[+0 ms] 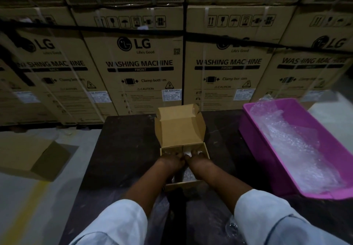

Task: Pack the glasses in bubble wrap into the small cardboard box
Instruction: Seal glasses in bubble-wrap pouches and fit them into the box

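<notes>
Your left hand [170, 162] and right hand [200, 165] reached palm-down into the small cardboard box [183, 149], fingers pressed on bubble-wrapped glasses [188, 175] inside it. Grip unclear: hands hid most of the wrap; dim light.

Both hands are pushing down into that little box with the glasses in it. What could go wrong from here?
Three things, as guesses:

1. The left hand and right hand press on the bubble-wrapped glasses inside the small cardboard box; too much force could crack one.

2. Another glass seems to lie by the right sleeve, where an elbow might knock it.

3. The light is dim, so a poorly wrapped spot could go unnoticed.
</notes>
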Demonstrator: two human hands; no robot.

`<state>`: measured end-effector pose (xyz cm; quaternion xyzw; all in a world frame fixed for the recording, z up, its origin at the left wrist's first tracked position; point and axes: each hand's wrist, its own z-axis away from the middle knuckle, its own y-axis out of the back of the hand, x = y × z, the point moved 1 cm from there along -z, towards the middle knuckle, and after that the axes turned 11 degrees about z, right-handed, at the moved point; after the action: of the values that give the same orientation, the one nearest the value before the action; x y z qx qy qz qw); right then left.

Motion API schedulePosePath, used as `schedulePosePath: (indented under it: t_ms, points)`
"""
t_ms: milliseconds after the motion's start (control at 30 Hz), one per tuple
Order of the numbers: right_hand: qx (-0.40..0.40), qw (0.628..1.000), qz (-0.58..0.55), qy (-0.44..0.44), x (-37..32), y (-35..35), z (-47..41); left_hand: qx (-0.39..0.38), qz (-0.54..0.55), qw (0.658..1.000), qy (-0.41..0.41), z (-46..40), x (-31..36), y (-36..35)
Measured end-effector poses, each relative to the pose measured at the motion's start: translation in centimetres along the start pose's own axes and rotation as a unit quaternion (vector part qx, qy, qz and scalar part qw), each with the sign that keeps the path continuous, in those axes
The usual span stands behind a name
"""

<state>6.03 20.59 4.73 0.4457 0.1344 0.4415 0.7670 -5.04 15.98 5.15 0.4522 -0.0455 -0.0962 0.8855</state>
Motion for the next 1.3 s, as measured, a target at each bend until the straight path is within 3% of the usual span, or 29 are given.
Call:
schedulePosePath:
  t_ms: [533,833,1000,1133,1233,1300]
  points:
    - [0.002,1.0,-0.02,-0.003,0.1,-0.5,-0.7,-0.018,0.041,0.999,0.014,-0.7,-0.6,-0.7]
    - [0.05,0.998,-0.015,-0.019,0.1,-1.0,-0.5,0.004,0.031,0.999,0.01,-0.7,-0.7,-0.4]
    - [0.009,1.0,-0.008,0.004,0.4,-1.2,-0.5,-0.007,-0.009,1.0,0.0,0.0,0.7,-0.1]
    - [-0.001,0.999,-0.042,0.014,0.6,0.2,0.3,0.017,0.043,0.999,-0.014,1.7,1.1,1.5]
    - [-0.004,0.993,-0.116,-0.016,1.4,1.8,1.3,0.081,0.138,0.987,0.028,3.0,0.4,3.2]
    - [0.054,0.984,-0.169,-0.014,2.8,2.8,2.3,0.159,0.175,0.971,0.042,4.2,0.1,4.3]
